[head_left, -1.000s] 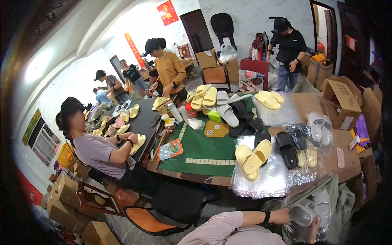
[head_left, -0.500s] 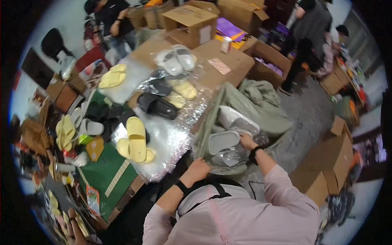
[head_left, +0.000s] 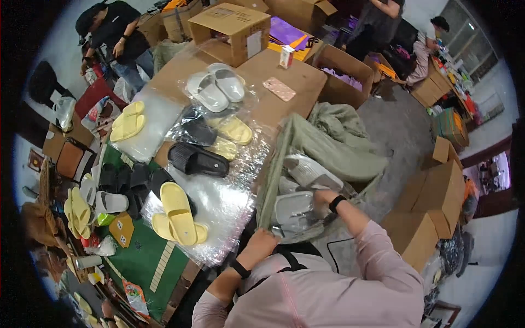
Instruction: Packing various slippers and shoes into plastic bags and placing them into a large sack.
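Note:
An olive-green woven sack (head_left: 267, 186) stands open at the table's right side, holding several grey slippers in clear plastic. My left hand (head_left: 259, 244) is closed on the sack's near rim. Inside the sack, my right hand (head_left: 325, 201) reaches down among the bagged slippers, beside a grey slipper (head_left: 295, 208); its fingertips are hidden, so its grip cannot be made out. A lighter grey slipper (head_left: 311, 170) lies just beyond that hand. On the table, left of the sack, are a black slipper (head_left: 197, 159) and a yellow slipper (head_left: 178, 206) on clear plastic bags.
A pale grey pair of slippers (head_left: 216, 87) and a pink patterned phone (head_left: 279, 89) lie farther back on the table. Cardboard boxes (head_left: 228, 33) stand behind, with more boxes (head_left: 426, 202) at right. Other people (head_left: 117, 38) are at the back.
The view has shifted, so the table's things sit farther left. My right hand and the grey slipper beside it are lower in the sack. My left hand stays at the rim.

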A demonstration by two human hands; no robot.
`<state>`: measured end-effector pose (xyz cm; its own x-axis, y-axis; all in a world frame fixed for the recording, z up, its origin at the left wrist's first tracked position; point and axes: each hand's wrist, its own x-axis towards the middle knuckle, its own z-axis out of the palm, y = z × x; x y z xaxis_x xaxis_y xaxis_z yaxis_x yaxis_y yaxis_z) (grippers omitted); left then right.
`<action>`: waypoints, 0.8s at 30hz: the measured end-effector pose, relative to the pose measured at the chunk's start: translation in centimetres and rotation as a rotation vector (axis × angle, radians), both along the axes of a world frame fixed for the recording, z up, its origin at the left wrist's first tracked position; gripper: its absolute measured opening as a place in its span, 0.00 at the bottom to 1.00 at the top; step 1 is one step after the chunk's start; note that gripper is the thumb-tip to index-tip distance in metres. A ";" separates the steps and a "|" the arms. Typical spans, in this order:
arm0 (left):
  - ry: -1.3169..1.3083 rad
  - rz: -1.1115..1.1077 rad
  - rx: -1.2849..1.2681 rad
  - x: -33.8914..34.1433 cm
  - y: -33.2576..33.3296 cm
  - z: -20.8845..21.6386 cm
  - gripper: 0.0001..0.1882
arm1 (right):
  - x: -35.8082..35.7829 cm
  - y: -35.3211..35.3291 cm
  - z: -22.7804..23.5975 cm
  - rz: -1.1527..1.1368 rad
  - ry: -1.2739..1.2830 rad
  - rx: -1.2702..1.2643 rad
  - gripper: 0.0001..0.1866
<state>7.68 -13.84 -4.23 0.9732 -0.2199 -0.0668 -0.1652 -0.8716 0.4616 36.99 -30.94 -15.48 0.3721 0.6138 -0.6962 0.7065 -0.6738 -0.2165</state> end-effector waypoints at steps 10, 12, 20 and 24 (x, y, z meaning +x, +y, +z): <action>0.148 0.067 -0.057 0.6 3.0 -2.2 0.14 | -3.9 26.1 15.4 -0.072 -0.117 0.809 0.28; 0.155 0.049 -0.086 0.4 3.4 -3.0 0.11 | -4.6 30.7 13.6 -0.108 -0.135 0.740 0.38; 0.039 -0.076 -0.072 -0.1 3.7 -6.8 0.14 | -4.8 41.7 5.2 -0.439 0.033 0.770 0.45; 0.111 -0.109 -0.137 0.9 4.9 -5.9 0.11 | -5.1 43.0 4.5 -0.437 -0.022 0.907 0.29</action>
